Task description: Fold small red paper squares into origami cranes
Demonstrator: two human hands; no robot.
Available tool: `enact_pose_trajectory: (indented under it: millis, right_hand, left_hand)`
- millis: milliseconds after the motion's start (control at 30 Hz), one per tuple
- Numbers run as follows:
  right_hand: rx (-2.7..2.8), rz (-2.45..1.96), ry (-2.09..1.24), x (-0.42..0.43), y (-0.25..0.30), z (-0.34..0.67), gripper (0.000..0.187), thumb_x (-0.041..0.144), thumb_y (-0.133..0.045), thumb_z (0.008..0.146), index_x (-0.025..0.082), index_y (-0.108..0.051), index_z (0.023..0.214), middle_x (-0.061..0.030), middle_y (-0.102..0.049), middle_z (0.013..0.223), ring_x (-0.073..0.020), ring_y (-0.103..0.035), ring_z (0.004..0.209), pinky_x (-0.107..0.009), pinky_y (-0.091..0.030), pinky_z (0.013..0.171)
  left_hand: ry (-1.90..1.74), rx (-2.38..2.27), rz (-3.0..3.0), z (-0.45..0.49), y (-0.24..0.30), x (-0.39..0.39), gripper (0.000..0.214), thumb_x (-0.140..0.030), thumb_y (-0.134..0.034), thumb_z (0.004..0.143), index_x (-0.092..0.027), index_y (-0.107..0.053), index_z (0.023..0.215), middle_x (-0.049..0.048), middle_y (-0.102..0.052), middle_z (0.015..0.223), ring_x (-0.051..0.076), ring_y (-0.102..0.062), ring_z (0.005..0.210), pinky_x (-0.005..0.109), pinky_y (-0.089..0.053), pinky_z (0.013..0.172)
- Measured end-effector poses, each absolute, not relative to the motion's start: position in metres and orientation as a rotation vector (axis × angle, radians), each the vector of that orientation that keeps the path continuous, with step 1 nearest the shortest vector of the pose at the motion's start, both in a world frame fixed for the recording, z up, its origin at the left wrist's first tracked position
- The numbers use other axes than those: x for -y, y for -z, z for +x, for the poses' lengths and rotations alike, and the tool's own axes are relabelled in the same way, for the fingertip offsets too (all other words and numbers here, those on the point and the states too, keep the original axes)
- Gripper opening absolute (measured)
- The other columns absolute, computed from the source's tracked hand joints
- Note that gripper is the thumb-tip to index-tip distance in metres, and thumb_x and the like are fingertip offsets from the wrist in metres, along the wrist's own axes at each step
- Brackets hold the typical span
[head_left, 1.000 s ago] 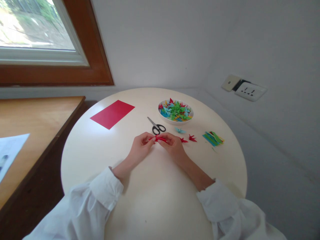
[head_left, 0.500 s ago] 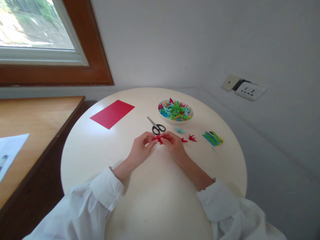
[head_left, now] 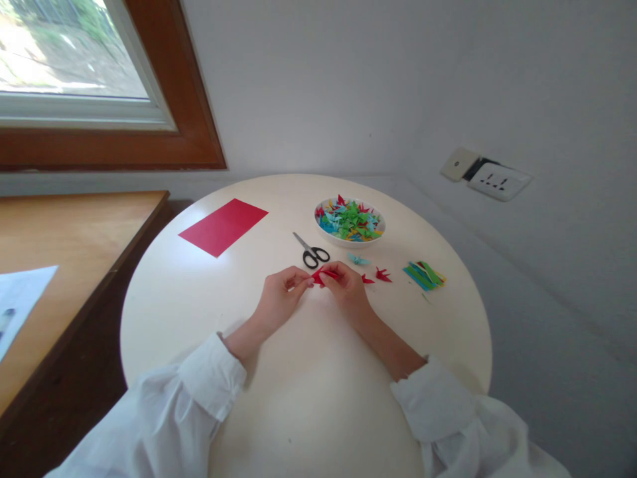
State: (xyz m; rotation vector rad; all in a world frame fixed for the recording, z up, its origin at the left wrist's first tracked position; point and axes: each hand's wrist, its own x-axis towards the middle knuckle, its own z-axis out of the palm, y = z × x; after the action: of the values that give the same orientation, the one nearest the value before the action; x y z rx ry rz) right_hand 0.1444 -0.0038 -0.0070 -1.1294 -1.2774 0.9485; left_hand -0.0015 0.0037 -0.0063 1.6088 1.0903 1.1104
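Observation:
A small folded piece of red paper (head_left: 319, 275) is pinched between my two hands over the middle of the table. My left hand (head_left: 284, 291) grips its left end between thumb and fingertips. My right hand (head_left: 347, 288) holds its right side, the fingers curled and partly covering it. Just beyond the hands lie scissors (head_left: 316, 257) with black handles, blades pointing away to the left. Close to my right hand are a red paper crane (head_left: 383, 275), a second red one partly hidden by the hand, and a light blue paper crane (head_left: 357, 259).
A white bowl (head_left: 348, 243) full of colourful paper cranes stands at the back of the round white table (head_left: 298, 398). A red paper sheet (head_left: 223, 227) lies back left. Coloured paper strips (head_left: 424, 275) are piled at the right. A wooden desk (head_left: 74, 226) adjoins on the left.
The red paper has turned slightly in my fingers and shows a flatter, more pointed shape. My left fingers have shifted a little; the other things stay put.

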Motion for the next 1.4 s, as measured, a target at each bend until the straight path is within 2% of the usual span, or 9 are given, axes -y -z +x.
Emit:
enact_pose_trajectory:
  millis: [600,1033,1400]
  right_hand:
    - [1.356,-1.111,-0.874,0.0056,0.0075,0.1451,0.012,0.031,-0.058,0.071,0.019,-0.056,0.072,-0.0006,-0.06,0.067,-0.0141,-0.057,0.062,-0.028,-0.049,0.062]
    - [1.329,-1.158,-0.77,0.007,0.0078,0.1435,0.01,0.029,-0.061,0.07,0.019,-0.058,0.071,-0.0018,-0.063,0.07,-0.0156,-0.059,0.066,-0.028,-0.05,0.064]
    - [1.325,-1.036,-0.839,0.0095,0.0043,0.1411,0.011,0.031,-0.061,0.072,0.021,-0.057,0.074,-0.0021,-0.063,0.077,-0.0161,-0.06,0.074,-0.03,-0.05,0.071]
  left_hand:
    - [-1.157,-1.019,1.49,-0.0001,0.0064,-0.0061,0.016,-0.03,-0.066,0.069,-0.015,-0.067,0.073,0.0042,-0.069,0.071,0.015,-0.062,0.066,0.025,-0.047,0.061]
    - [-1.196,-1.007,1.285,0.0008,0.0031,-0.0042,0.021,-0.029,-0.073,0.061,-0.014,-0.061,0.069,0.0031,-0.067,0.064,0.016,-0.064,0.064,0.028,-0.05,0.063]
    - [-1.288,-1.094,1.418,0.001,0.0032,-0.0008,0.017,-0.031,-0.069,0.067,-0.016,-0.063,0.072,0.0025,-0.067,0.068,0.016,-0.064,0.067,0.026,-0.049,0.063]
